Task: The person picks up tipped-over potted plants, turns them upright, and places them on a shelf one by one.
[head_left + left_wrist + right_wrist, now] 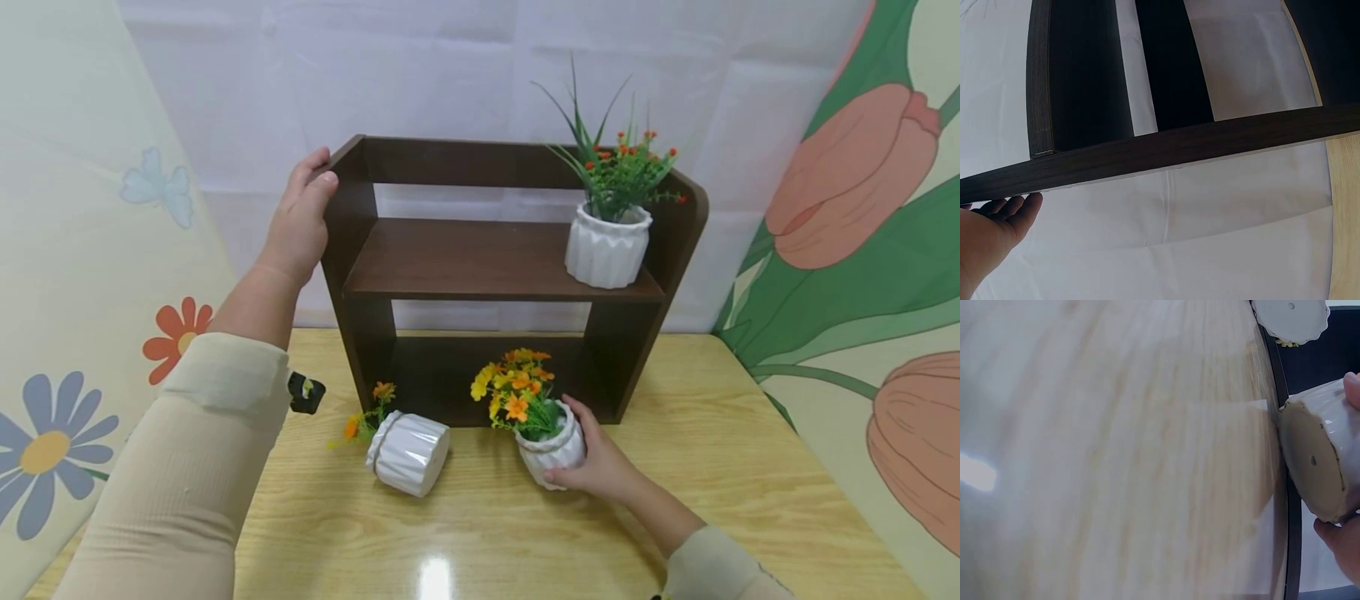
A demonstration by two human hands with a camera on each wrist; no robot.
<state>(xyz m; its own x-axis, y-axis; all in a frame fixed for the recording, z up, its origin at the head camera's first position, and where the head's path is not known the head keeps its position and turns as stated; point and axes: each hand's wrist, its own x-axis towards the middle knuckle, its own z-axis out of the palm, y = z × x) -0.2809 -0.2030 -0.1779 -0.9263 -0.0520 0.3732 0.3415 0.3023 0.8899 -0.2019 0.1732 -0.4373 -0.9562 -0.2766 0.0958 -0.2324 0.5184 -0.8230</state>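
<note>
My left hand [300, 212] touches the upper left side of a dark brown shelf [465, 258]; in the left wrist view its fingertips rest against the side panel [1179, 151]. With thumb and fingers my right hand [603, 462] grips a white ribbed flowerpot [553, 454] of yellow and orange flowers, tilted to the left in front of the lower shelf. Its base [1313, 459] faces the right wrist camera. Left of it, another white flowerpot [411, 454] lies on its side on the table, its orange flowers [367, 417] pointing left.
A white pot [607, 250] with red-dotted greenery and long leaves stands at the right end of the upper shelf. Beneath everything is a wood-grain table [510, 542]. A white cloth [450, 75] hangs behind, between flower-painted walls. A small dark object [306, 392] shows beside the left sleeve.
</note>
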